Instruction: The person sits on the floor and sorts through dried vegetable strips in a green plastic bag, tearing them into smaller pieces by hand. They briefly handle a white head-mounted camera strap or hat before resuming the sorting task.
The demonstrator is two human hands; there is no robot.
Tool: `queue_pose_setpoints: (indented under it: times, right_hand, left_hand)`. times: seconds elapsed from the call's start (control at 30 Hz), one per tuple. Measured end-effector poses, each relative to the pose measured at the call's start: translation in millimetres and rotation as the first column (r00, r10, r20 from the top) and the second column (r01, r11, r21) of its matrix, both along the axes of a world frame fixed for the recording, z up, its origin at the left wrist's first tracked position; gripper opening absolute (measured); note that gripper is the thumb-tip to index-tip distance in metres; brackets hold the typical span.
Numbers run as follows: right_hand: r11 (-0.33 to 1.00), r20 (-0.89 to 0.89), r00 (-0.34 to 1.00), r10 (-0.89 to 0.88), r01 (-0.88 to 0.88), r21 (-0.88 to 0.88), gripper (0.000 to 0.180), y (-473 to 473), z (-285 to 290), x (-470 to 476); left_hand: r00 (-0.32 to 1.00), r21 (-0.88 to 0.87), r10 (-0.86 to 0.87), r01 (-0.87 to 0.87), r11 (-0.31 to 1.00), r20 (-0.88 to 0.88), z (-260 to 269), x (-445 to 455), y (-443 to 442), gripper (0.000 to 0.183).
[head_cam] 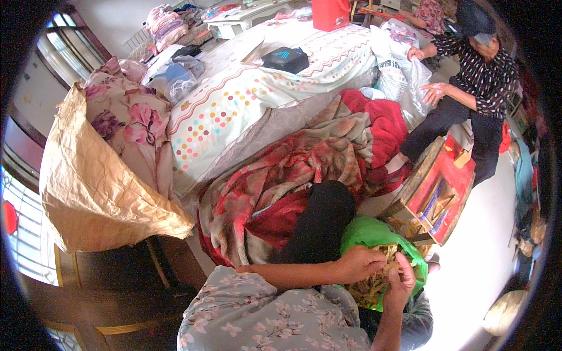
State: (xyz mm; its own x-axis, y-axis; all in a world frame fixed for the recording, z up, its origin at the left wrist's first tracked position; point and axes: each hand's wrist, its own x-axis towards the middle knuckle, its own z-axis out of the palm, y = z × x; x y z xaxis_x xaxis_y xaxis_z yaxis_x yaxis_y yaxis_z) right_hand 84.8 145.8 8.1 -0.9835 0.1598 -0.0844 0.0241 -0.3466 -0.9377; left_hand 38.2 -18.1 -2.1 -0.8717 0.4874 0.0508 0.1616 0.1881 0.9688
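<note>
A green plastic bag stands by my lap, gaping at the top. Inside it lies a heap of dry, yellowish strips; what they are made of is unclear. Over the bag's mouth, my left hand is closed in a pinch, its fingertips on a small yellowish piece. My right hand comes up from below, thumb and forefinger at the other side of that piece. Fingers partly hide the piece.
Ahead is a bed with a dotted sheet and a black box. A red-brown blanket hangs down its side. A tipped red wooden stool stands beyond the bag. Large brown paper rises at left. A person sits at right, handling a plastic sack.
</note>
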Motion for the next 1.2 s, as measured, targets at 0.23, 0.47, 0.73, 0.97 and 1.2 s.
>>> queue_pose_setpoints:
  times: [0.23, 0.47, 0.73, 0.97, 1.2]
  right_hand:
    - [0.948, 0.105, 0.994, 0.041, -0.072, 0.309, 0.033, 7.1, -22.5, 5.8]
    - [0.870, 0.202, 0.979, 0.019, -0.116, 0.479, 0.029, 11.2, -12.0, -0.7]
    - [0.857, -0.019, 0.998, 0.056, -0.039, 0.515, 0.034, 59.0, 0.4, 8.1]
    - [0.208, -0.347, 0.900, 0.263, 0.299, 0.931, 0.035, 48.0, -12.4, -2.5]
    - [0.222, -0.293, 0.903, 0.316, 0.230, 0.948, 0.016, 56.9, -33.6, 2.3]
  left_hand:
    - [0.973, -0.264, -0.161, 0.113, 0.958, -0.165, 22.7, -3.0, -9.4, 0.028]
    - [0.699, -0.594, -0.453, 0.051, 0.803, -0.553, -8.0, 1.1, 11.3, 0.011]
    - [0.694, 0.387, -0.200, -0.123, 0.914, 0.692, 6.4, -30.9, 10.7, 0.022]
    - [0.667, 0.330, -0.216, -0.047, 0.943, 0.713, -1.7, -25.9, 26.5, 0.019]
    - [0.677, 0.394, -0.135, -0.245, 0.886, 0.724, 5.6, -26.3, 31.7, 0.018]
